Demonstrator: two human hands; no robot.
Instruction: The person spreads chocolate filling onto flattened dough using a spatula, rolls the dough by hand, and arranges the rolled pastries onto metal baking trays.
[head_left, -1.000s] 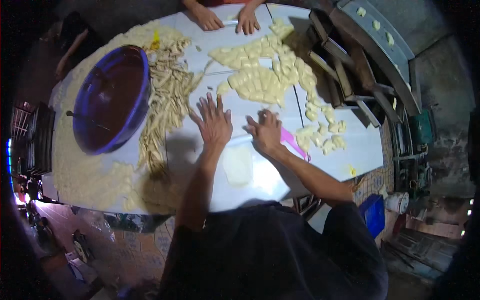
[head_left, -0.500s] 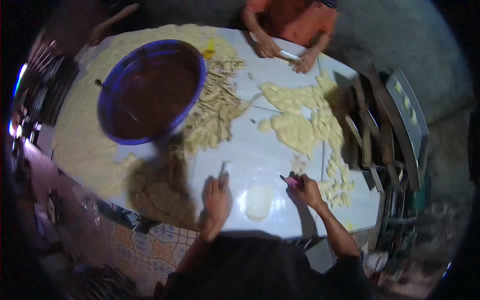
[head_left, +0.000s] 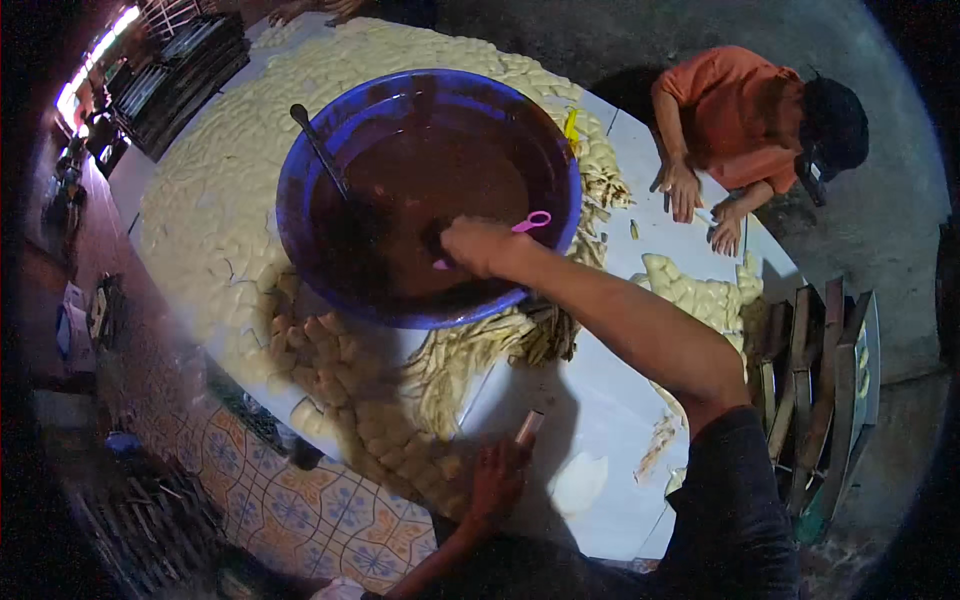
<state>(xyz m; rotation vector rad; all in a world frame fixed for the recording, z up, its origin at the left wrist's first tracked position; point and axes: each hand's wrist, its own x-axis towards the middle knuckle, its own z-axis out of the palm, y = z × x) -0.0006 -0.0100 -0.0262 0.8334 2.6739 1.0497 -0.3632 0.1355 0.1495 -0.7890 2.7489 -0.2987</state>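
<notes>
A large blue tub (head_left: 292, 205) of brown filling (head_left: 430, 170) stands on the table. My right hand (head_left: 478, 247) reaches over its rim, fingers closed on a pink utensil (head_left: 533, 221) whose looped end shows by the wrist; its working end is low in the filling and hard to make out. Near the front edge, my left hand (head_left: 498, 482) is closed around a short rod (head_left: 530, 428) that looks like a rolling pin. Beside that hand a thin flattened piece of dough (head_left: 580, 484) lies on the white tabletop (head_left: 625, 440).
Many pale dough pieces (head_left: 200, 215) cover the left and far side; brown-streaked dough strips (head_left: 470, 350) lie by the tub. A dark-handled ladle (head_left: 320, 150) leans inside it. Across the table, a person in orange (head_left: 725, 110) has both hands on the surface. Trays (head_left: 820, 380) stand upright at right.
My right hand has moved from the tabletop left and up into the tub with the pink utensil. The left hand still holds the rod. The view has shifted toward the tub.
</notes>
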